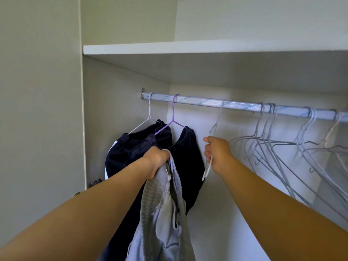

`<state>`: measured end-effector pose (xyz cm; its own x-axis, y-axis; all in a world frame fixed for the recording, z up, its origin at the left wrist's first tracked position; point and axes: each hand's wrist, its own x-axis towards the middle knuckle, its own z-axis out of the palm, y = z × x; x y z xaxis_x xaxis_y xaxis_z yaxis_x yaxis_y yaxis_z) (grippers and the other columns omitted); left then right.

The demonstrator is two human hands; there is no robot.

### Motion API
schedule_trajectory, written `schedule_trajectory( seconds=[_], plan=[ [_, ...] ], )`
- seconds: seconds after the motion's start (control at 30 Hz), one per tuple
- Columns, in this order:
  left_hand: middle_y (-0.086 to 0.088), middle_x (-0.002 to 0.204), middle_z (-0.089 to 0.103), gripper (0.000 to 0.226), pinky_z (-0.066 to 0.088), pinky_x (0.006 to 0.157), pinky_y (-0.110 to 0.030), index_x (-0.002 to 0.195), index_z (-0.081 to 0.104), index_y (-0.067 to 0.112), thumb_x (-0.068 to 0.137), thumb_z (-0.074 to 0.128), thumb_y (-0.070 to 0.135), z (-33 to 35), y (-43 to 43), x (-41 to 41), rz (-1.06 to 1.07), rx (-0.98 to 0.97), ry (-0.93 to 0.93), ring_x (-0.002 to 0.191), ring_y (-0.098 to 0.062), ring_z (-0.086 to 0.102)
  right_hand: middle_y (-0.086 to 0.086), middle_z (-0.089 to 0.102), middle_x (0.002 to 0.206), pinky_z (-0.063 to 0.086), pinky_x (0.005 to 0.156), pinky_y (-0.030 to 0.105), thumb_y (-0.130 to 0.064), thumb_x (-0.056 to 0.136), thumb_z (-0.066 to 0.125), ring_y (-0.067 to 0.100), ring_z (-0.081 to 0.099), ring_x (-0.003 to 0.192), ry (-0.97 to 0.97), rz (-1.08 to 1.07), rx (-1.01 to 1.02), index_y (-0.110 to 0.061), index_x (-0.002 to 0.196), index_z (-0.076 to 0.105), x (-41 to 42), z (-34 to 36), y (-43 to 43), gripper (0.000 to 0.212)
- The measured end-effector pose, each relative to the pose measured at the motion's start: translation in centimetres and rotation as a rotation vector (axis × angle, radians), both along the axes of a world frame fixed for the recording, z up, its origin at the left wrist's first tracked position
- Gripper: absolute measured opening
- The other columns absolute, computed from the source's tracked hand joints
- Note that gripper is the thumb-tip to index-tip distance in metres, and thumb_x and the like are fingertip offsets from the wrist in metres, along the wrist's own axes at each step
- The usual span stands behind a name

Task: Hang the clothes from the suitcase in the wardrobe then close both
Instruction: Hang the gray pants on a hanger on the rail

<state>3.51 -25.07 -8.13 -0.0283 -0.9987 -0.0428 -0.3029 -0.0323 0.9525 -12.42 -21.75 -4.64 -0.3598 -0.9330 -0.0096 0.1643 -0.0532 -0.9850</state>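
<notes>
- Where head view looks into the wardrobe (pixel 122 81): pale matte panels, flat white shelf (pixel 188 47) across top, ribbed metal rail (pixel 207 103) below it w/ printed wrap.
- Left end of rail: white hanger (pixel 149 117) & purple hanger (pixel 174 117), both thin wire, carrying dark garments (pixel 131 149), soft, draped.
- L hand (pixel 157 161): fingers curled tight round bunched grey garment (pixel 165 213), ribbed knit, hanging limp in front of the dark ones.
- R hand (pixel 216 153): fingers curled, gripping thin pale hanger (pixel 207 169); its hook blurred nr rail.
- Right side: empty wire hangers (pixel 273 144), grey, crowded on rail.
</notes>
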Motion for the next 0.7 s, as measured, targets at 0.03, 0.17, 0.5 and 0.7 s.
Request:
schedule_trajectory(
  seconds=[0.03,0.17,0.5,0.7],
  plan=[
    [-0.014,0.081,0.054,0.026,0.048,0.07,-0.035,0.114,0.051,-0.001,0.091,0.047,0.01,0.2,0.2,0.0,0.009,-0.015,-0.009,0.071,-0.029,0.055,-0.003,0.029,0.043,0.019,0.035,0.017,-0.009,0.095,0.046,0.007,0.022,0.031,0.041,0.005,-0.02,-0.011,0.076,0.051,0.0,-0.2,0.2,0.02],
    [-0.013,0.091,0.055,0.023,0.047,0.073,-0.033,0.111,0.052,0.004,0.091,0.048,0.015,0.2,0.4,0.3,0.063,-0.092,0.043,0.08,-0.028,0.054,-0.008,0.03,0.035,0.025,0.036,0.016,-0.014,0.093,0.053,0.009,0.026,0.036,0.231,0.034,-0.116,-0.009,0.081,0.05,-0.1,-1.4,1.4,0.013],
    [-0.005,0.092,0.055,0.028,0.045,0.063,-0.027,0.113,0.051,0.02,0.088,0.049,0.007,-0.2,3.9,0.9,-0.015,-0.219,0.127,0.071,-0.017,0.052,-0.003,0.033,0.034,0.027,0.036,0.015,-0.021,0.091,0.061,0.01,0.029,0.032,0.452,0.148,-0.09,-0.009,0.063,0.053,0.9,-5.2,6.1,0.031],
    [-0.002,0.111,0.054,0.052,0.046,0.068,-0.018,0.134,0.045,0.025,0.09,0.042,-0.003,-0.2,8.0,1.0,-0.188,-0.283,0.1,0.081,-0.01,0.052,-0.001,0.035,0.042,0.028,0.044,0.016,-0.019,0.088,0.065,0.009,0.031,0.04,0.649,0.404,-0.05,-0.008,0.066,0.06,0.8,-6.2,11.4,0.025]
  ],
)
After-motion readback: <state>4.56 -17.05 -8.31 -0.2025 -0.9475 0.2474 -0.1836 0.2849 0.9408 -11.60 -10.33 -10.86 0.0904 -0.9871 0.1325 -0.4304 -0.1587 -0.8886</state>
